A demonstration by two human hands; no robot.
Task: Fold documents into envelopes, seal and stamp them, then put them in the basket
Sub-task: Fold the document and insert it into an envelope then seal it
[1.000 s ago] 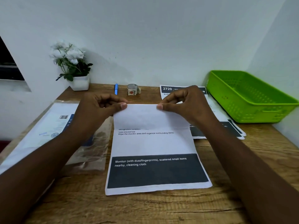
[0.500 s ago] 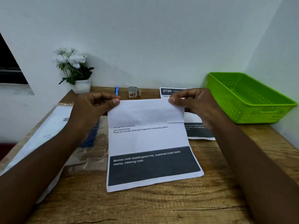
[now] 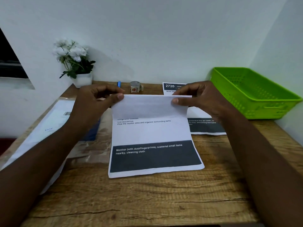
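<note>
Document (image 3: 152, 133): a printed sheet is lying on the wooden desk (image 3: 147, 199), its far end being folded toward the person, blank back showing (the dark printed band is sitting at the near end).
Left hand (image 3: 95, 102): its thumb and curled fingers are pinching the left corner of the folded flap.
Right hand (image 3: 201, 99): it is pinching the flap's right corner in the same way.
Basket (image 3: 255, 95): the green tray is sitting at the desk's far right, by the wall.
Second sheet (image 3: 205, 125): it is lying beside the document, partly under the right hand.
Envelopes (image 3: 49, 128): a clear-wrapped pack is lying at the left.
Back edge: a potted white flower (image 3: 73, 61), a blue pen (image 3: 119, 83) and a stamp roll (image 3: 135, 86) are standing along the wall.
</note>
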